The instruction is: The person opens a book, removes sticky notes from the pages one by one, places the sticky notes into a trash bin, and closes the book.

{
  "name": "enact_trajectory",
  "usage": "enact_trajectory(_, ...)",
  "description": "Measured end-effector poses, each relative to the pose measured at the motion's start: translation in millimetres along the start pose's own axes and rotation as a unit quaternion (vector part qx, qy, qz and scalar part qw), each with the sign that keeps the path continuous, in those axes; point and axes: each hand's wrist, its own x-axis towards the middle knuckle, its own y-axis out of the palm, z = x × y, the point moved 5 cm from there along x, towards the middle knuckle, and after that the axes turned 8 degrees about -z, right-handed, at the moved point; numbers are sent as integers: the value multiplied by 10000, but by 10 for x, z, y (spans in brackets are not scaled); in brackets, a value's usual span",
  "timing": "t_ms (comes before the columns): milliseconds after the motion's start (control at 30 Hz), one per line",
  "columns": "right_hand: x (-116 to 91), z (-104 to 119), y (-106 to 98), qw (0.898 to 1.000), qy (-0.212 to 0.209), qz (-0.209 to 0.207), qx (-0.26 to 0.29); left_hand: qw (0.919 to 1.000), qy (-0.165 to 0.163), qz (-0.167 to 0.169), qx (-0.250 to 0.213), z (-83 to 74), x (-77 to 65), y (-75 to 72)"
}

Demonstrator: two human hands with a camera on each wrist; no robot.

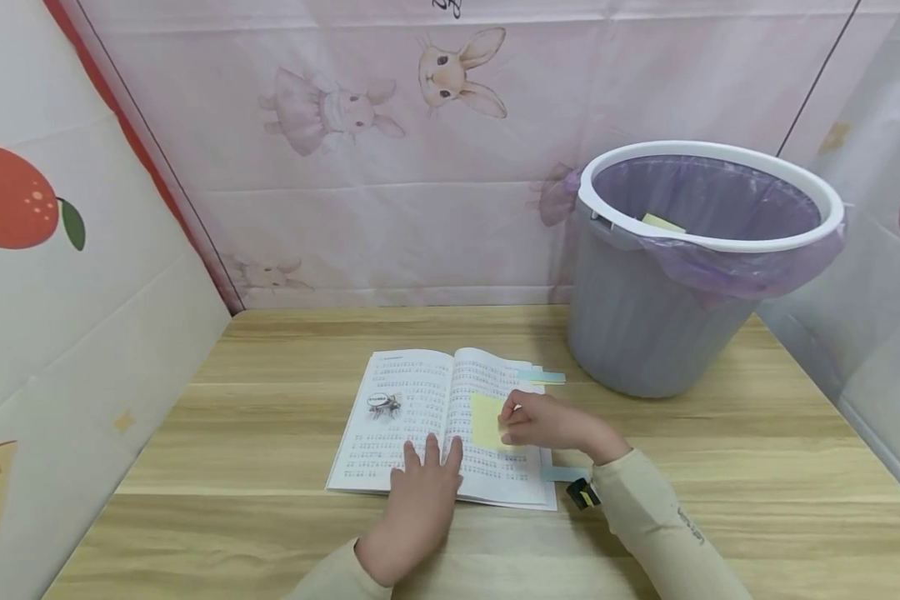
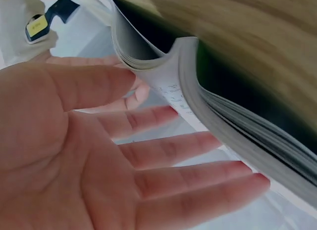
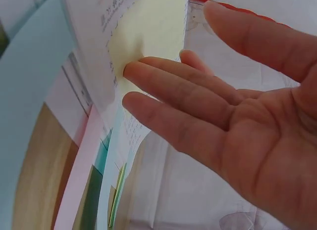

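Note:
An open book (image 1: 405,417) lies on the wooden table, its printed pages facing up. A yellow sticky note (image 1: 486,423) is on the right-hand page, and it also shows in the right wrist view (image 3: 153,29). My right hand (image 1: 543,419) is over that page, fingertips at the note; the right wrist view shows its fingers extended towards the paper and the thumb held apart. My left hand (image 1: 423,496) rests on the lower part of the book near the spine, fingers spread. Its palm (image 2: 99,165) shows beside the book's lower edge (image 2: 185,76).
Blue tabs (image 1: 542,377) stick out from the book's right edge. Behind it to the right stands a grey bin (image 1: 637,325) with a purple liner and a yellow paper inside. A small black item (image 1: 582,494) is by my right sleeve. Printed cloth walls enclose the table.

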Motion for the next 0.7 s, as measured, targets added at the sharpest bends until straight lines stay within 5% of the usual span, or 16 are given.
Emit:
enact_trajectory(233, -6, 128, 42, 9896, -420, -629, -1221, 9991, 233, -214, 288, -1, -6, 0)
enact_trajectory(533, 6, 335, 240, 9111, -1166, -1562, -3631, 9968, 390, -454, 535, -14, -1, 11)
enact_trajectory(700, 12, 383, 255, 8931, -1337, -1842, -3881, 9964, 339, -473, 624, -21, 6, 23)
